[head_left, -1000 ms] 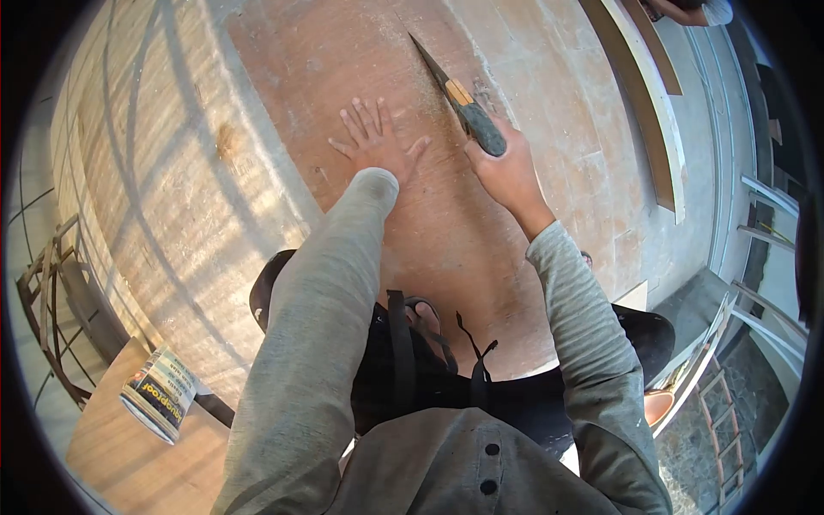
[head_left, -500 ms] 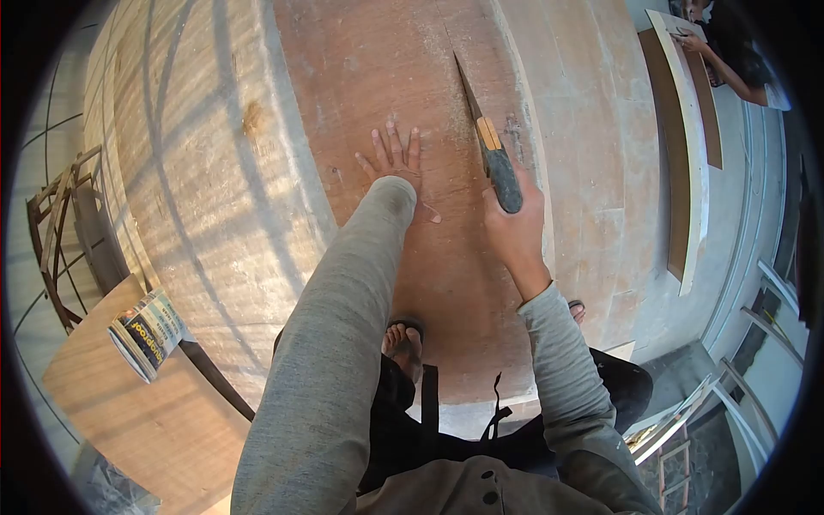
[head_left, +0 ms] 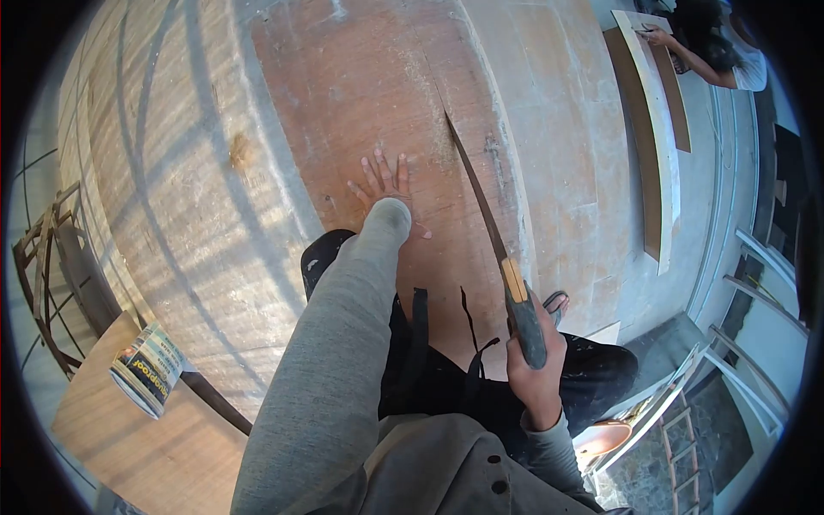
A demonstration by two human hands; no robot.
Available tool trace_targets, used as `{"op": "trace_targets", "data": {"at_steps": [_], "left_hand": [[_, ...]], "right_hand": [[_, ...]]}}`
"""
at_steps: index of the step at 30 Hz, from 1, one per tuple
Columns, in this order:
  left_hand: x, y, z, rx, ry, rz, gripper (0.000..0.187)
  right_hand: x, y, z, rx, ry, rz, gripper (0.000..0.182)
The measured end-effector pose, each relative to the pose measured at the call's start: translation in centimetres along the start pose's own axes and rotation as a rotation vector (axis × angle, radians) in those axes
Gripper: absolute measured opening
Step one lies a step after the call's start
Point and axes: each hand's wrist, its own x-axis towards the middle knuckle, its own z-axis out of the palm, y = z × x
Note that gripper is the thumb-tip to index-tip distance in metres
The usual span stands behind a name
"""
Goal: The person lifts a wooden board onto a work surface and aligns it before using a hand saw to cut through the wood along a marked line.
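Observation:
My right hand (head_left: pixel 536 360) is wrapped round the dark grip of a hand saw (head_left: pixel 477 193), low and close to my body. Its long narrow blade slants up and to the left, with the tip end in a thin cut line in the reddish plywood sheet (head_left: pixel 343 94). Sawdust lies along that line. Flat on the same sheet, left of the blade, my left hand (head_left: pixel 382 184) presses with its fingers spread. The sleeve hides part of its back.
A paint can labelled Aquaproof (head_left: pixel 148 369) stands on a wooden board (head_left: pixel 112 429) at lower left. Paler boards (head_left: pixel 549 129) adjoin the sheet on the right. A co-worker's hand (head_left: pixel 657 36) touches a long wooden piece (head_left: pixel 657 172) at upper right. A ladder (head_left: pixel 678 455) is at lower right.
My right hand has drawn the saw back toward my body, so much more of the blade shows. My left hand stays flat on the sheet. The whole view has shifted a little.

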Motion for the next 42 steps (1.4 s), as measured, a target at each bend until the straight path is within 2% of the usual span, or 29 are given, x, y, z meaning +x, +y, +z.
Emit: {"op": "trace_targets", "data": {"at_steps": [2,4,6,9,12,14,16,19,21,22,24,25,26,27,28,30,32,34,36,37,38,40,41,42], "left_hand": [[1.3,-0.6,-1.9,-0.029,0.066,-0.008,0.161],[0.4,-0.3,-1.3,-0.014,0.022,0.005,0.159],[0.7,-0.3,-1.5,-0.007,0.021,0.010,0.159],[0.2,-0.3,-0.9,0.005,-0.003,0.009,0.158],[0.6,0.0,-1.2,0.005,-0.020,-0.013,0.157],[0.8,-0.2,-1.4,0.015,-0.035,-0.015,0.157],[0.8,-0.1,-1.5,0.002,-0.023,-0.003,0.155],[0.8,-0.4,-0.9,0.016,0.024,0.015,0.156],[1.5,0.3,-1.9,0.023,-0.003,-0.005,0.156],[1.1,0.2,-1.5,0.037,-0.060,-0.032,0.156],[0.7,0.0,-0.6,0.033,-0.063,-0.028,0.156],[1.3,0.1,-1.0,0.024,-0.036,-0.027,0.157],[1.7,0.1,-1.6,0.027,-0.023,-0.026,0.157],[1.7,0.1,-1.8,0.024,-0.026,-0.013,0.156],[1.2,-0.2,-1.3,0.018,-0.046,-0.010,0.156],[0.9,-0.5,-0.6,0.022,-0.032,0.001,0.156],[1.5,0.1,-1.3,0.013,0.030,0.019,0.156],[1.2,0.0,-1.1,0.016,-0.038,-0.021,0.155],[1.1,-0.3,-1.1,0.014,-0.039,-0.014,0.156],[1.1,-0.2,-1.2,0.008,-0.036,-0.003,0.156],[1.0,0.0,-1.2,0.000,-0.034,-0.007,0.156],[1.1,-0.1,-1.2,0.020,-0.036,-0.022,0.156],[-0.1,-0.1,0.1,0.028,-0.083,-0.014,0.156],[-0.3,0.0,0.4,0.034,-0.062,-0.009,0.155]], "right_hand": [[0.7,-1.0,-0.6,-0.067,-0.004,-0.031,0.056],[3.0,0.2,0.2,-0.124,-0.001,-0.070,0.054],[10.3,0.6,2.7,-0.011,-0.069,0.022,0.052],[7.0,-0.3,2.6,0.044,0.022,-0.002,0.048],[-0.2,-2.6,0.7,-0.104,0.158,-0.162,0.042],[2.0,-2.6,1.1,0.041,0.026,0.129,0.040],[8.8,0.6,3.7,0.058,0.037,-0.030,0.038],[6.9,-0.4,3.1,0.007,-0.017,0.051,0.036],[0.9,-2.0,2.7,-0.047,0.162,-0.053,0.038],[0.3,-2.2,2.1,-0.050,0.152,-0.040,0.038],[-0.1,-2.3,0.6,0.129,0.069,0.183,0.040],[2.4,-2.1,1.0,0.106,0.027,0.167,0.037],[5.8,-0.7,2.2,-0.032,0.020,0.031,0.036],[8.5,0.8,3.9,0.110,0.010,0.069,0.038],[7.9,0.6,3.7,0.111,-0.003,0.082,0.038],[6.2,-0.6,2.7,-0.100,-0.040,0.151,0.041],[1.0,-0.6,1.5,-0.066,0.028,0.044,0.042],[-1.4,-1.6,0.9,0.141,0.155,0.129,0.041],[2.5,-1.2,1.0,0.049,0.025,0.149,0.041],[6.2,-0.2,3.0,-0.078,0.083,-0.094,0.037],[6.6,0.0,3.1,-0.082,0.078,-0.100,0.037],[6.7,0.3,3.3,0.031,0.115,-0.023,0.034],[4.5,1.7,1.7,-0.046,0.045,-0.048,0.032],[1.6,1.1,0.8,-0.063,0.008,0.082,0.035]]}}
